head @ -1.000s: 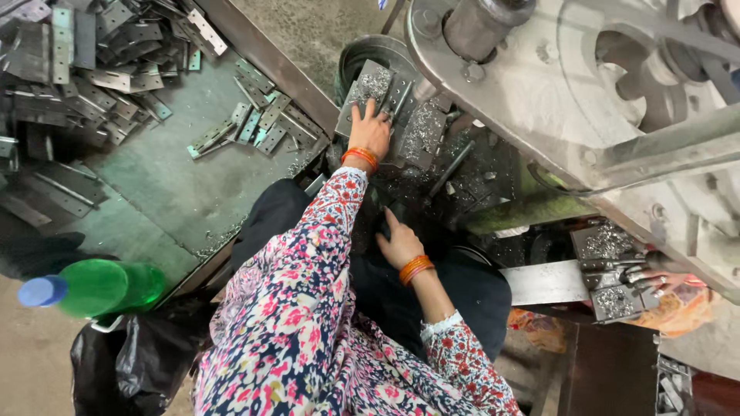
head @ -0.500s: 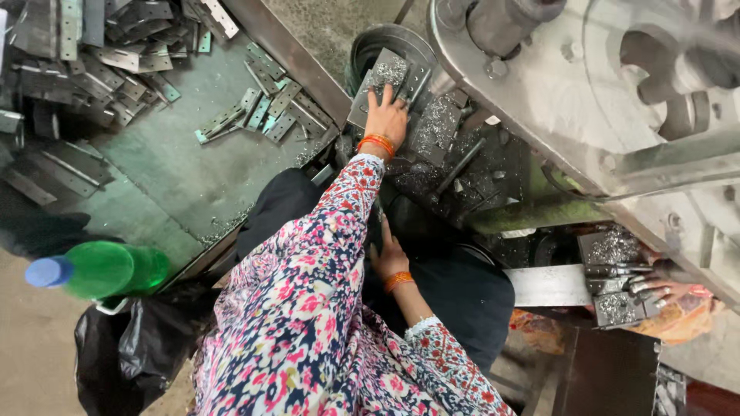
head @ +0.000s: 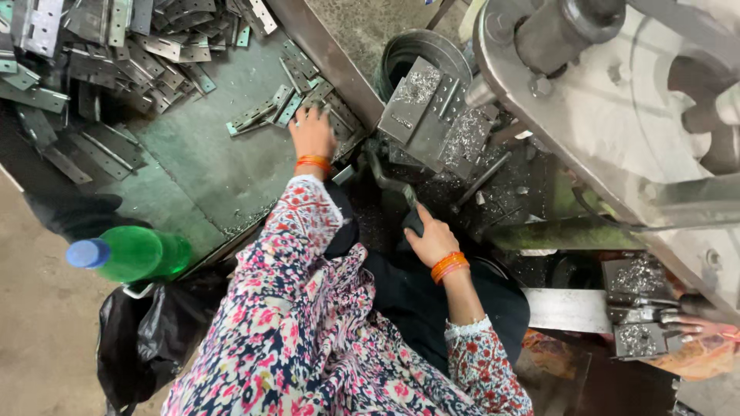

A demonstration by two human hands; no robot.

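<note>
My left hand (head: 311, 135) reaches out over a green tray (head: 216, 173), fingers spread on a small cluster of flat metal hinge plates (head: 266, 114) at the tray's right edge. My right hand (head: 432, 240) is closed around the dark handle of a bent lever (head: 385, 179) low in front of the machine. Just beyond the lever sits a grey metal die block (head: 428, 108) dusted with shavings. Both wrists wear orange bangles, and the sleeves are floral.
A large heap of metal plates (head: 116, 38) fills the tray's far left. A green bottle with a blue cap (head: 131, 253) lies above a black bag (head: 139, 339). The big grey machine frame (head: 617, 100) stands at right, with chip-covered parts (head: 636, 308) below it.
My left hand has left the die block and swung left and nearer, onto the plates on the green tray. My right hand has stayed on the lever handle.
</note>
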